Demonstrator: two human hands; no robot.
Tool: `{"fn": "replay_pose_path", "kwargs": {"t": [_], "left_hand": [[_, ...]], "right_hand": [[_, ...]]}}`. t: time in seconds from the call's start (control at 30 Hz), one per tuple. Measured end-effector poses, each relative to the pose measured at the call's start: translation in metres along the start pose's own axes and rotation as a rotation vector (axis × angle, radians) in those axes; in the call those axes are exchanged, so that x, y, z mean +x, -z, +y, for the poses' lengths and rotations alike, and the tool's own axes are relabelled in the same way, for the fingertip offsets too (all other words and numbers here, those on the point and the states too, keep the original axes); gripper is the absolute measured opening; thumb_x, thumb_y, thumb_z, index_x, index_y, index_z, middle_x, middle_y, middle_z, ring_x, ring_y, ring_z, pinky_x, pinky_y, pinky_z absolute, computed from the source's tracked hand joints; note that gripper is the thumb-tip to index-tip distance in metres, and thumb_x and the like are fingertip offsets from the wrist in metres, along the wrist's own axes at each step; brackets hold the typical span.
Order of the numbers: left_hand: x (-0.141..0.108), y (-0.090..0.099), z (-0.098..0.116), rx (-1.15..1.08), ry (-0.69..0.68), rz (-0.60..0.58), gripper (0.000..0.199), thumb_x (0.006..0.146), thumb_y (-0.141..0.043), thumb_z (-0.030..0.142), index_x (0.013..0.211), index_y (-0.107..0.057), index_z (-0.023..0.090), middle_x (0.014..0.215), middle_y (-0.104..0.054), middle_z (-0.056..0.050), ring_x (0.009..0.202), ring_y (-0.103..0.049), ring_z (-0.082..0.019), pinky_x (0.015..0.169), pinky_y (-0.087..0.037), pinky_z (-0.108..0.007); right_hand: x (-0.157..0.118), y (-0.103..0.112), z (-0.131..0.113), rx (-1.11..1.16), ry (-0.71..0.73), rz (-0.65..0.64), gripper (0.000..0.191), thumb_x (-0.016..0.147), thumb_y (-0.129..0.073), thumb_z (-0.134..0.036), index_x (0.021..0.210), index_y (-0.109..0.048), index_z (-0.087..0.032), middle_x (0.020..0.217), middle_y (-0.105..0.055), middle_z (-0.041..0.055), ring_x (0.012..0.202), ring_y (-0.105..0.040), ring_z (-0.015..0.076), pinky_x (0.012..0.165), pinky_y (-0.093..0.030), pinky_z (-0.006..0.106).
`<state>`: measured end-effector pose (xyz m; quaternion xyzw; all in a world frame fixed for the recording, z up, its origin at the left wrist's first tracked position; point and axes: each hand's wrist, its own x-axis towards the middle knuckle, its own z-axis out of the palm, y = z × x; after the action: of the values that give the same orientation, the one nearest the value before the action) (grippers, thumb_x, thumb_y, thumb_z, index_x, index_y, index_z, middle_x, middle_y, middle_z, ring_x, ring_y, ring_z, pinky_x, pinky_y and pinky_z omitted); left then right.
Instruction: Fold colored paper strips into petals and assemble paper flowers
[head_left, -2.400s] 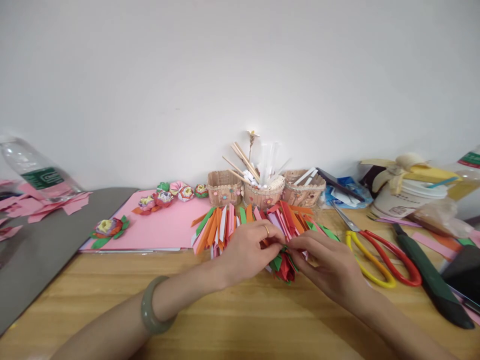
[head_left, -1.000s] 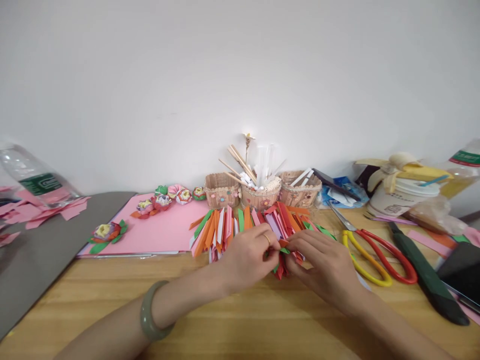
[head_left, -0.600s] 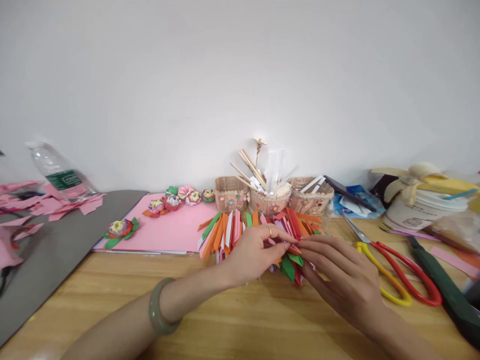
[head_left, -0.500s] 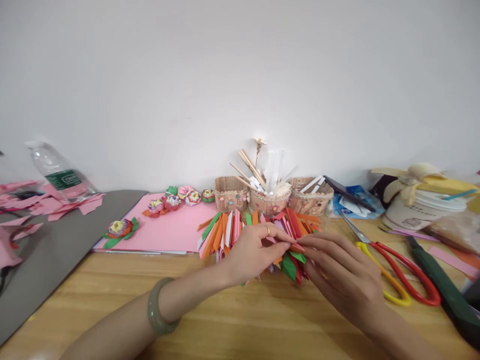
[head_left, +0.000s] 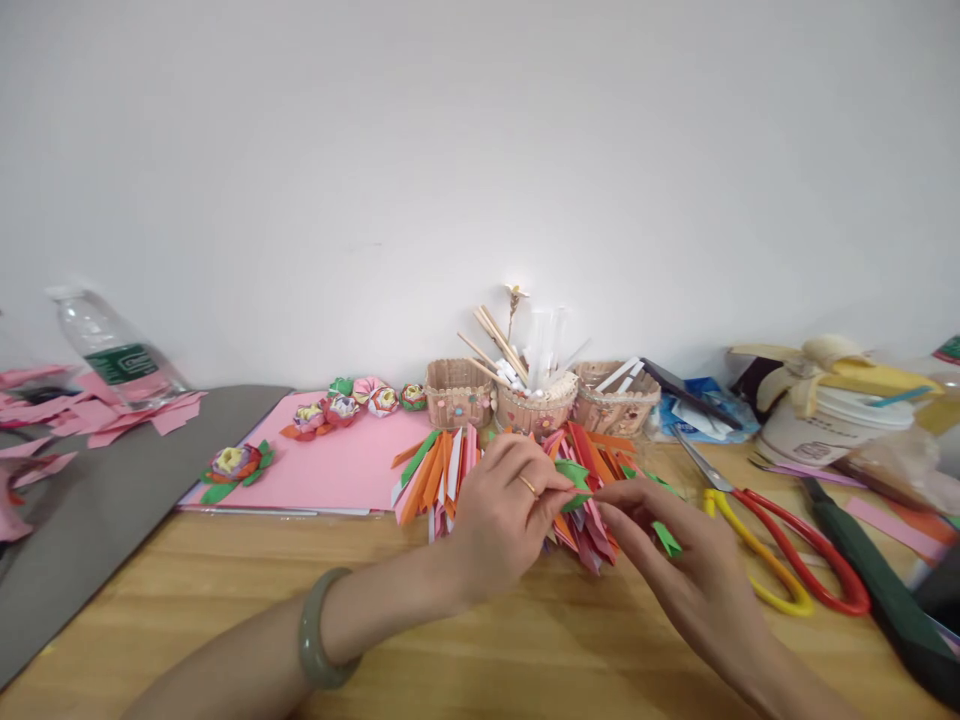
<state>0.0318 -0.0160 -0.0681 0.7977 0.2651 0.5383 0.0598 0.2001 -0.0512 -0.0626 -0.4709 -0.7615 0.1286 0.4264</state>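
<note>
My left hand (head_left: 506,510), with a ring and a green bangle, pinches a small folded green and pink paper piece (head_left: 574,482) between thumb and fingers. From the right, the thumb and forefinger of my right hand (head_left: 679,550) come close to the piece's edge; whether they touch it is too small to tell. Folded paper strips (head_left: 427,478) in orange, white, pink and green fan out behind and below my hands. Green strips (head_left: 666,538) show beside my right hand's fingers.
Scissors (head_left: 780,540) and a dark green tool (head_left: 877,590) lie at right. Three small baskets (head_left: 459,395) stand along the wall. Paper flowers (head_left: 234,466) rest on and beside a pink sheet (head_left: 337,465). A bottle (head_left: 112,350) leans at far left among pink scraps.
My right hand's fingers have spread apart from their stacked pose over the paper. The green part of the piece now sits higher, at my left fingertips. The view has shifted slightly.
</note>
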Motion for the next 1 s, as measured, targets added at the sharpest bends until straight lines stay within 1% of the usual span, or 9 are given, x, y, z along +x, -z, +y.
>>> {"fn": "replay_pose_path", "kwargs": {"t": [0.03, 0.07, 0.2, 0.3, 0.4, 0.5, 0.63, 0.7, 1.0], "left_hand": [[-0.001, -0.001, -0.001, 0.045, -0.064, 0.011, 0.007, 0.081, -0.051, 0.015, 0.077, -0.057, 0.016, 0.071, -0.059, -0.005, 0.079, -0.05, -0.017, 0.071, -0.046, -0.031], [-0.001, -0.002, -0.002, 0.078, -0.112, 0.014, 0.006, 0.081, -0.051, 0.014, 0.079, -0.056, 0.015, 0.072, -0.059, -0.005, 0.08, -0.05, -0.017, 0.072, -0.047, -0.032], [-0.002, -0.006, -0.003, 0.132, -0.234, 0.041, 0.004, 0.081, -0.05, 0.012, 0.081, -0.053, 0.015, 0.071, -0.057, -0.003, 0.076, -0.05, -0.016, 0.075, -0.049, -0.034], [-0.003, -0.008, -0.004, 0.12, -0.233, 0.048, 0.005, 0.08, -0.051, 0.01, 0.08, -0.052, 0.015, 0.07, -0.054, -0.002, 0.074, -0.05, -0.015, 0.079, -0.049, -0.037], [-0.005, -0.009, -0.006, 0.076, -0.191, 0.02, 0.007, 0.081, -0.05, 0.009, 0.082, -0.052, 0.015, 0.072, -0.053, -0.002, 0.077, -0.051, -0.014, 0.085, -0.047, -0.038], [-0.008, -0.01, -0.006, 0.015, -0.111, -0.011, 0.008, 0.083, -0.047, 0.009, 0.083, -0.051, 0.016, 0.076, -0.053, -0.003, 0.083, -0.051, -0.015, 0.083, -0.047, -0.036], [-0.01, -0.009, -0.004, -0.091, 0.07, -0.083, 0.007, 0.085, -0.043, 0.013, 0.082, -0.048, 0.017, 0.078, -0.05, -0.003, 0.074, -0.05, -0.013, 0.068, -0.046, -0.027], [-0.01, -0.009, -0.003, -0.145, 0.151, -0.109, 0.008, 0.086, -0.042, 0.014, 0.08, -0.047, 0.017, 0.079, -0.048, -0.002, 0.073, -0.049, -0.012, 0.065, -0.044, -0.026], [-0.01, -0.01, -0.002, -0.37, 0.453, -0.151, 0.011, 0.088, -0.036, 0.02, 0.084, -0.045, 0.018, 0.083, -0.049, -0.003, 0.079, -0.048, -0.013, 0.072, -0.04, -0.027]], "right_hand": [[0.001, -0.001, -0.003, 0.131, -0.125, -0.125, 0.018, 0.087, -0.045, -0.03, 0.078, -0.057, -0.02, 0.063, -0.059, 0.0, 0.056, -0.054, 0.0132, 0.05, -0.043, 0.023], [0.002, -0.002, -0.005, 0.247, -0.223, -0.177, 0.023, 0.087, -0.043, -0.034, 0.076, -0.057, -0.019, 0.062, -0.057, -0.0002, 0.055, -0.053, 0.0127, 0.049, -0.042, 0.023], [0.006, -0.008, -0.007, 0.586, -0.474, -0.199, 0.031, 0.079, -0.054, -0.045, 0.067, -0.053, -0.017, 0.055, -0.053, -0.0018, 0.049, -0.047, 0.0104, 0.049, -0.04, 0.023], [0.007, -0.009, -0.005, 0.71, -0.559, -0.201, 0.033, 0.072, -0.061, -0.047, 0.064, -0.055, -0.016, 0.055, -0.056, -0.0008, 0.049, -0.047, 0.0101, 0.049, -0.038, 0.023], [0.008, -0.007, -0.006, 0.769, -0.589, -0.216, 0.033, 0.069, -0.065, -0.045, 0.06, -0.056, -0.015, 0.054, -0.055, -0.0012, 0.049, -0.046, 0.009, 0.05, -0.037, 0.023], [0.007, -0.006, -0.006, 0.796, -0.601, -0.23, 0.031, 0.069, -0.066, -0.043, 0.059, -0.056, -0.015, 0.054, -0.056, -0.0015, 0.049, -0.046, 0.0087, 0.05, -0.036, 0.022], [0.007, -0.008, -0.006, 0.793, -0.602, -0.225, 0.03, 0.07, -0.065, -0.042, 0.06, -0.056, -0.015, 0.055, -0.057, -0.0014, 0.05, -0.048, 0.009, 0.051, -0.035, 0.022], [0.006, -0.008, -0.006, 0.786, -0.609, -0.224, 0.03, 0.07, -0.065, -0.042, 0.06, -0.055, -0.015, 0.056, -0.056, -0.0013, 0.05, -0.048, 0.0089, 0.05, -0.035, 0.022], [0.004, -0.011, -0.007, 0.749, -0.629, -0.204, 0.035, 0.071, -0.062, -0.047, 0.059, -0.053, -0.016, 0.051, -0.054, -0.0021, 0.044, -0.046, 0.0081, 0.045, -0.035, 0.021]]}}
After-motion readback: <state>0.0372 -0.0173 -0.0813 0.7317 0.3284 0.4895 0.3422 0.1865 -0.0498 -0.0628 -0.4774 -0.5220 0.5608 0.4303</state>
